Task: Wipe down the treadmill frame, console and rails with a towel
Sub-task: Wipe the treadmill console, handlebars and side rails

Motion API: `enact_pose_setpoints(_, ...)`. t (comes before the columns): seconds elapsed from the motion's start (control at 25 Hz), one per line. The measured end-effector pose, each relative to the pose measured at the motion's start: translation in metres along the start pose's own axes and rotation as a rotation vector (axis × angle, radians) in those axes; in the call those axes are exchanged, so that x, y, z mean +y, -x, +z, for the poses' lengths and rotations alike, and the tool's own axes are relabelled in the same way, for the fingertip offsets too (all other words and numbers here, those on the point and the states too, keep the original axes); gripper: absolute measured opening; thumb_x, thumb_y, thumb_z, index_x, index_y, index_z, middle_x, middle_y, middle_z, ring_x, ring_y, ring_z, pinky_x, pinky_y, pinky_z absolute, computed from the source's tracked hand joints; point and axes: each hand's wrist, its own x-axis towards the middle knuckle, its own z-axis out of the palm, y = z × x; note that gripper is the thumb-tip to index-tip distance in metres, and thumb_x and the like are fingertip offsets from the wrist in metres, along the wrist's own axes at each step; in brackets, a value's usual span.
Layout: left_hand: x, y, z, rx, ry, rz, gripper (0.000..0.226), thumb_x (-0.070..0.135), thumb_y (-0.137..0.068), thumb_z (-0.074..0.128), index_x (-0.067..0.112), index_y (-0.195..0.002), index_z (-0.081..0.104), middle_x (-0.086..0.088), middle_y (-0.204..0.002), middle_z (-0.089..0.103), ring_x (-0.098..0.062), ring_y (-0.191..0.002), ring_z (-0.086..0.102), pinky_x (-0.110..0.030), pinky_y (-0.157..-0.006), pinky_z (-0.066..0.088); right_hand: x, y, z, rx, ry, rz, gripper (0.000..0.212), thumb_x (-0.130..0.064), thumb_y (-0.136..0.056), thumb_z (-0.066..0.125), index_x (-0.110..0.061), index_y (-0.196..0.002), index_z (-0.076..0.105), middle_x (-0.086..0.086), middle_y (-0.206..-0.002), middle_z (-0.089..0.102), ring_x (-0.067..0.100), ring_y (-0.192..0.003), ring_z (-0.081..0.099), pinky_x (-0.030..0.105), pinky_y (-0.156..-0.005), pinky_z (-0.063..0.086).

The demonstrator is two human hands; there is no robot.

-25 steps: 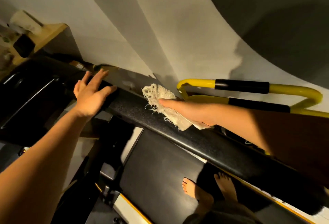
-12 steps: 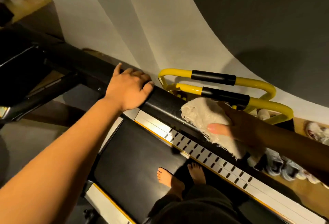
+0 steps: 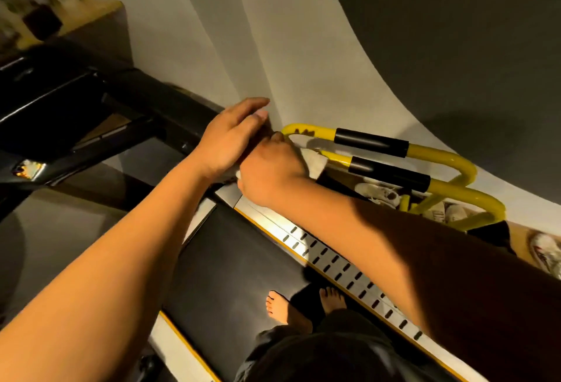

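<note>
View from the head, looking down at a person standing barefoot on a treadmill belt [image 3: 230,275], both arms stretched forward to the black rail [image 3: 158,93] that runs from upper left toward the middle. The left hand [image 3: 230,136] lies on top of the rail with its fingers fairly straight and pointing toward the wall; it grasps nothing. The right hand [image 3: 273,169] is pressed up against it, knuckles upward, with its fingers curled down round the towel [image 3: 314,161]. Most of the cloth is hidden beneath that hand; only a pale, frayed corner shows past it, near a yellow frame [image 3: 461,166] that stands by the wall. Half a second ago the towel was further down the rail, spread wide under the right hand and well apart from the left. Now the right hand has slid up until the two hands touch, and the towel sits bunched at the point where the rail meets the left hand. This reads as one wiping stroke along the rail reaching its upper end. The rail beyond the left hand, toward the dark console [image 3: 45,102] at far left, probably remains to be wiped, and the left hand likely has to shift for that. A slotted side strip [image 3: 334,263] runs beside the belt.
</note>
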Motion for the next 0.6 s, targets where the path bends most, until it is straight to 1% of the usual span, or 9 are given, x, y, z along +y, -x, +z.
enact_pose_setpoints(0.08, -0.001, 0.003, -0.003, 0.115, -0.287, 0.098, 0.046, 0.045, -0.093, 0.04, 0.02, -0.128, 0.058, -0.001, -0.126, 0.063, -0.02, -0.118, 0.056, -0.036, -0.1, 0.041, 0.001, -0.009, -0.006, -0.02, -0.008, -0.011, 0.071, -0.043, -0.091, 0.051, 0.002, -0.142, 0.033, 0.02, -0.137, 0.041, 0.032, -0.119, 0.041, 0.039, -0.088, 0.042)
enact_pose_setpoints(0.12, 0.001, 0.009, 0.0, 0.127, -0.365, 0.183, 0.046, 0.043, -0.094, 0.038, 0.017, -0.127, 0.058, -0.004, -0.123, 0.063, -0.024, -0.117, 0.056, -0.038, -0.1, 0.04, 0.008, -0.002, -0.007, -0.016, -0.009, -0.032, 0.075, -0.045, -0.091, 0.051, 0.003, -0.145, 0.027, 0.02, -0.14, 0.039, 0.031, -0.123, 0.039, 0.038, -0.093, 0.041)
enact_pose_setpoints(0.2, 0.007, 0.029, 0.022, 0.092, -0.433, 0.288, 0.05, 0.042, -0.095, 0.034, 0.015, -0.132, 0.055, -0.007, -0.131, 0.06, -0.028, -0.131, 0.047, -0.046, -0.111, 0.031, 0.032, 0.033, -0.004, -0.015, -0.01, -0.081, 0.076, -0.045, -0.092, 0.048, 0.0, -0.148, 0.021, 0.019, -0.144, 0.036, 0.031, -0.128, 0.036, 0.038, -0.099, 0.037)
enact_pose_setpoints(0.28, 0.017, 0.055, 0.056, 0.045, -0.432, 0.359, 0.054, 0.041, -0.096, 0.033, 0.014, -0.14, 0.05, -0.007, -0.145, 0.05, -0.025, -0.145, 0.03, -0.05, -0.119, 0.018, 0.059, 0.073, 0.015, 0.009, 0.022, -0.088, 0.072, -0.043, -0.09, 0.047, -0.008, -0.148, 0.026, 0.018, -0.143, 0.037, 0.032, -0.127, 0.038, 0.04, -0.102, 0.035)
enact_pose_setpoints(0.4, 0.029, 0.086, 0.093, -0.002, -0.462, 0.525, 0.056, 0.04, -0.099, 0.034, 0.011, -0.147, 0.041, -0.008, -0.154, 0.039, -0.027, -0.151, 0.012, -0.059, -0.119, 0.006, 0.093, 0.116, 0.052, -0.004, -0.025, 0.02, 0.066, -0.049, -0.084, 0.053, -0.015, -0.14, 0.046, 0.011, -0.13, 0.052, 0.026, -0.115, 0.052, 0.036, -0.095, 0.041)
enact_pose_setpoints(0.48, 0.026, 0.093, 0.096, 0.018, -0.385, 0.526, 0.054, 0.034, -0.1, 0.04, 0.011, -0.148, 0.038, -0.009, -0.154, 0.039, -0.027, -0.152, 0.009, -0.059, -0.12, 0.003, 0.101, 0.117, 0.059, -0.089, -0.05, 0.018, 0.062, -0.051, -0.088, 0.04, -0.014, -0.138, 0.049, 0.01, -0.128, 0.052, 0.026, -0.114, 0.051, 0.037, -0.094, 0.042)
enact_pose_setpoints(0.52, 0.018, 0.094, 0.093, 0.037, -0.333, 0.493, 0.052, 0.03, -0.099, 0.044, 0.01, -0.147, 0.04, -0.01, -0.153, 0.04, -0.027, -0.151, 0.01, -0.056, -0.121, 0.003, 0.1, 0.111, 0.058, -0.084, -0.004, 0.011, 0.061, -0.049, -0.09, 0.035, -0.012, -0.136, 0.051, 0.014, -0.125, 0.054, 0.029, -0.11, 0.054, 0.04, -0.091, 0.047)
enact_pose_setpoints(0.56, 0.005, 0.095, 0.088, 0.091, -0.289, 0.468, 0.05, 0.025, -0.098, 0.047, 0.008, -0.145, 0.043, -0.012, -0.151, 0.041, -0.028, -0.151, 0.012, -0.055, -0.121, 0.004, 0.093, 0.1, 0.052, -0.07, 0.059, -0.01, 0.058, -0.044, -0.09, 0.038, -0.009, -0.133, 0.054, 0.019, -0.12, 0.058, 0.034, -0.104, 0.059, 0.043, -0.084, 0.051)
enact_pose_setpoints(0.6, -0.007, 0.097, 0.081, 0.16, -0.26, 0.437, 0.048, 0.019, -0.097, 0.05, 0.005, -0.143, 0.046, -0.014, -0.151, 0.041, -0.029, -0.15, 0.014, -0.054, -0.121, 0.006, 0.081, 0.085, 0.044, -0.071, 0.119, -0.044, 0.059, -0.042, -0.086, 0.049, -0.006, -0.133, 0.054, 0.024, -0.114, 0.061, 0.037, -0.097, 0.063, 0.044, -0.078, 0.055)
